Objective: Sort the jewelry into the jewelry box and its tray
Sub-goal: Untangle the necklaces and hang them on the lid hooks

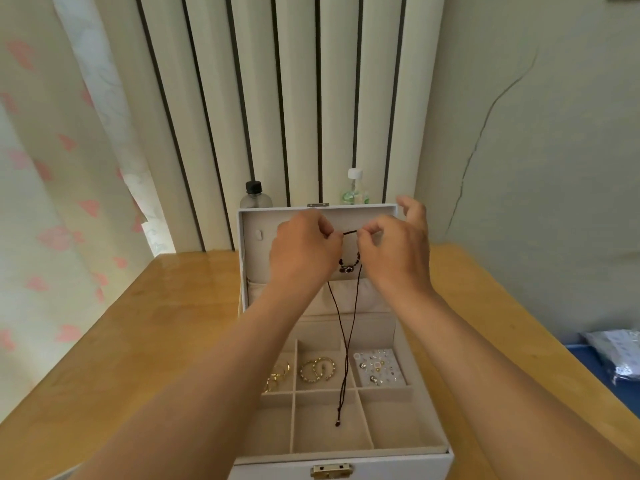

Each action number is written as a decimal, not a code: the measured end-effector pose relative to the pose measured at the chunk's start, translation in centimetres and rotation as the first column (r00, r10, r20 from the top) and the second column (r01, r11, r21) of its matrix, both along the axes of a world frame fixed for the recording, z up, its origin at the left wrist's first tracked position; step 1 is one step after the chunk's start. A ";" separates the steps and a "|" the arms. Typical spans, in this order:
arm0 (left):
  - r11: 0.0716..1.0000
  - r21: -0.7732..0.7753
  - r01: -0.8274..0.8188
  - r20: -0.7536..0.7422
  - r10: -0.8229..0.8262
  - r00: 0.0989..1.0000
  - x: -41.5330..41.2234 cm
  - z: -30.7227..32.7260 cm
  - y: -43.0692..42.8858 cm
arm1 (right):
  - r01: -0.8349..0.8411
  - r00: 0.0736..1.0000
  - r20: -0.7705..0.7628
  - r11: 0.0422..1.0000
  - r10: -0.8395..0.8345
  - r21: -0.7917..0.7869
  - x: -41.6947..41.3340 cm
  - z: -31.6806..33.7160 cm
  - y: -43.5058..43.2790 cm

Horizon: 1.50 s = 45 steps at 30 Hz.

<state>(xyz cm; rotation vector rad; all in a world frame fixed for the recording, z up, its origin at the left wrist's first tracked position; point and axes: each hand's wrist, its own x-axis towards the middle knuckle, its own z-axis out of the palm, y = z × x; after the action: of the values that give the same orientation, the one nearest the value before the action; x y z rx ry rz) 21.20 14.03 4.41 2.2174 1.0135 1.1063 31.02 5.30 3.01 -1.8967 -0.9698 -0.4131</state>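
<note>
Up at the raised lid: your two hands meet in front of the lid's [256, 258] pale inner face, both on the dark cord necklace [349, 266].
Left hand: your left hand [304, 247] is curled, pinching the cord at its fingertips.
Right hand: your right hand [394, 251] pinches the same cord between thumb and forefinger, and its other fingers lift loosely above the lid's top edge.
Necklace: a short piece of cord runs taut between your two pinches. The dark beads hang just below, between your hands. Two strands drop down over the tray, and the knotted tip hangs over the middle front compartment.
Jewelry box: the jewelry box [398, 462] stands open on the wooden table [156, 323], its metal latch [330, 471] facing you.
Tray: the tray [294, 393] is split by dividers. The gold hoops [317, 370] lie in the middle rear compartment, more gold rings [277, 375] lie in the left one behind your left forearm, and a card of small studs [379, 370] lies in the right one.
Behind the box: a black-capped bottle [254, 197] and a white-capped bottle [354, 192] stand against the striped wall panel [277, 98].
Left of you: a curtain with pink motifs [41, 202].
Far right: a plastic bag [620, 355] lies on something blue.
</note>
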 end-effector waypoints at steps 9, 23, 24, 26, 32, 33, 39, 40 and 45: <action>0.996 -0.041 -0.076 -0.013 0.075 0.997 1.0 0.7 0.3 | 0.004 1.000 -0.003 0.999 -0.004 0.039 0.1 0.2 1.6; 0.991 -0.122 -0.051 -0.076 0.042 0.996 0.5 -0.3 -0.4 | -0.063 0.992 0.104 0.995 0.071 -0.072 0.6 -0.9 0.5; 0.993 -0.108 -0.038 -0.074 0.031 0.997 0.3 -0.5 -0.5 | -0.076 0.989 0.118 0.993 0.086 -0.085 0.8 -0.9 0.2; 0.997 -0.073 -0.001 -0.085 -0.005 0.996 -0.2 -0.7 -0.7 | -0.107 0.980 0.152 0.987 0.124 -0.118 1.3 -1.1 -0.7; 0.998 -0.010 0.068 -0.085 -0.068 0.994 -2.4 -1.6 -1.5 | -0.017 0.918 0.392 0.995 0.056 -0.100 1.3 -1.8 -3.8; 0.998 -0.010 0.066 -0.083 -0.067 0.994 -2.9 -1.8 -1.7 | -0.003 0.903 0.427 0.997 0.037 -0.079 1.1 -2.0 -4.3; 0.995 -0.029 0.096 -0.320 -0.101 0.942 -4.8 -4.3 -3.0 | -0.123 0.983 0.058 0.855 0.176 -0.504 -2.1 -3.0 -5.8; 0.993 -0.055 0.103 -0.365 -0.116 0.924 -4.8 -4.7 -3.3 | -0.158 0.983 -0.008 0.813 0.185 -0.560 -2.7 -3.1 -5.8; 0.983 -0.133 0.124 -0.370 -0.165 0.914 -4.5 -5.6 -4.1 | -0.228 0.972 -0.135 0.634 0.192 -0.739 -5.0 -4.1 -5.4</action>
<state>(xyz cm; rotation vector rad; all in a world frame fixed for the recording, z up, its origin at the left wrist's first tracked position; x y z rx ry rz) 16.72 9.95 -1.17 2.4255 1.0098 0.5522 26.01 -0.13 -1.06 -2.4620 -1.4693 0.2365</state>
